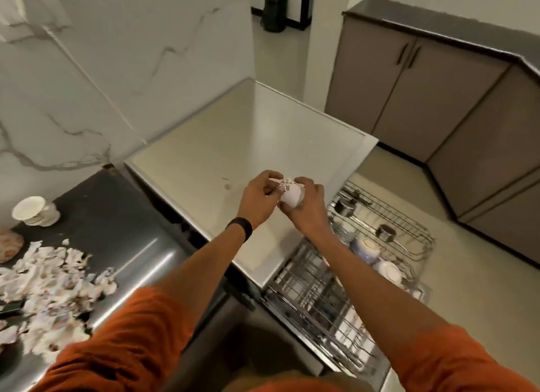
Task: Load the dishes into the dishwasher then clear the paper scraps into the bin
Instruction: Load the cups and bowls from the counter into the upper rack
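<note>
Left hand and right hand both gripped a white floral cup, fingers curled round it, above the white appliance top, near the pulled-out wire rack holding dishes. Paper scraps lay heaped on the dark counter near a second cup. Marble-veined wall, grey cabinets, beige floor.

counter: dark, glossy | dishwasher rack: metal wire | paper scraps: crumpled, rough | cup: smooth glazed ceramic | wall: polished marble look
</note>
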